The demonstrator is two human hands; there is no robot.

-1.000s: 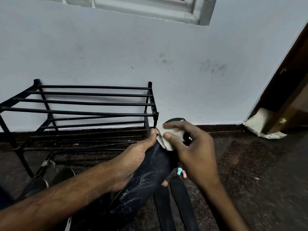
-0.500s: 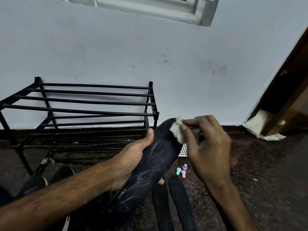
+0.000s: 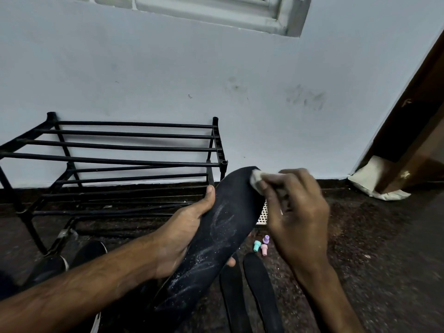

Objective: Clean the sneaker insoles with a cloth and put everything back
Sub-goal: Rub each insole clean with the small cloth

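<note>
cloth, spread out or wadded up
Wadded up: the cloth is a small lump pinched by the right hand against the far end of the held insole.

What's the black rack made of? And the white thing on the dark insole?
The rack looks like metal: slim, straight round tubes with a matte black coat, and joints that may be plastic. The cloth, pinched in the right hand against the insole, looks like soft whitish fabric or tissue, since it bunches up.

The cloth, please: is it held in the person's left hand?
No, the right hand pinches the cloth against the insole, which the left hand grips.
</note>
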